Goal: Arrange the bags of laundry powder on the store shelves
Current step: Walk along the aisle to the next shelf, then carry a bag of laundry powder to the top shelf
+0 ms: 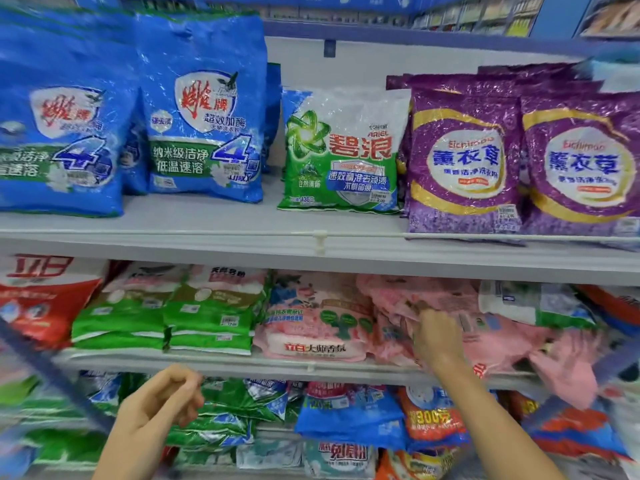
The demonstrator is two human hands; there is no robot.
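On the middle shelf [242,362] lie pink laundry powder bags. My right hand [437,336] reaches into that shelf and its fingers grip a crumpled pink bag [491,327] at the right of the stack. Another pink bag [315,327] lies flat to its left. My left hand [166,398] hovers below the middle shelf's front edge with loosely curled fingers, holding nothing.
The top shelf [207,233] carries upright blue bags [201,109], a green and white bag [341,150] and purple bags [464,161]. Green bags [211,317] and a red bag [41,299] lie left on the middle shelf. Mixed bags [349,414] fill the bottom shelf.
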